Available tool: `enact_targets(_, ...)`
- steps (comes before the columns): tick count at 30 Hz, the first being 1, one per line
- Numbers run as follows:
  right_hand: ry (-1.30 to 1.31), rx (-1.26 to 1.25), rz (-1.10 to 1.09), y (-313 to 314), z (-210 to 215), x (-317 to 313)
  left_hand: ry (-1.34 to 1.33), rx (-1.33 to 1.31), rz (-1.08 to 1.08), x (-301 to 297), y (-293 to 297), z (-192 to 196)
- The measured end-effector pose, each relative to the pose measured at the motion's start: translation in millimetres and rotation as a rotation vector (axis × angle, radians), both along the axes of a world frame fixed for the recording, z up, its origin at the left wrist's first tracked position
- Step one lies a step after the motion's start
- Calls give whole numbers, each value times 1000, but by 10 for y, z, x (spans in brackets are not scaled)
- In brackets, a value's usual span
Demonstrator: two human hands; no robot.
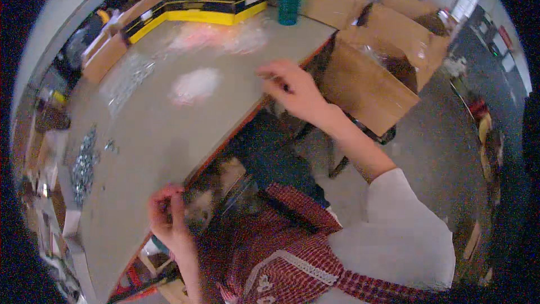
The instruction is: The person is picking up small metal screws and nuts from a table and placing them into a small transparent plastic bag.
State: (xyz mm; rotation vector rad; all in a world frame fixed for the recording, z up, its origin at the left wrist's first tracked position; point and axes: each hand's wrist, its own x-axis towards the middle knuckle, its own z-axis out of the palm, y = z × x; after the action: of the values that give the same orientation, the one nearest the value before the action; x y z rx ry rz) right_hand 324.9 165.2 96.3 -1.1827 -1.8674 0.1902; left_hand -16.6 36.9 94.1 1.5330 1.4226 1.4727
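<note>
My left hand (169, 214) is at the near edge of the grey-topped table (157, 135), fingers curled in toward the thumb. Whatever may be between its fingertips is too blurred to make out. Over the table's right edge, my right hand (292, 87) has its fingers bent and drawn together with the thumb; anything in them is too small to see. A pile of white and pinkish small pieces (196, 85) lies on the tabletop between the hands. Farther back spreads a larger orange-pink and white pile (216, 38).
Small shiny metal parts (84, 163) and clear plastic pieces (132, 81) lie at the table's left. Yellow-and-black boxes (208, 14) line the back, beside a teal tumbler (289, 0). Open cardboard boxes (365, 79) stand against the right edge.
</note>
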Motion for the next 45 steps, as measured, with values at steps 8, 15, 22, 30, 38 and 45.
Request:
enact_targets(8,-257,138,28,867,-69,-1059,-33,-8,15,-114,-52,-78)
enact_targets(15,-63,-354,185,1068,182,-782,-92,-52,-1,-120,-80,-97)
enact_targets(22,104,-237,220,1078,100,-724,-192,-63,-23,-63,-101,12)
enact_targets(30,136,-60,153,1022,116,-762,-149,-36,-17,-56,-146,22)
enact_targets(38,-270,44,34,1144,66,-1311,-178,1,2,-42,-110,-31)
enact_targets(45,197,-272,226,1337,-73,-1062,-77,-35,-4,-88,-254,36)
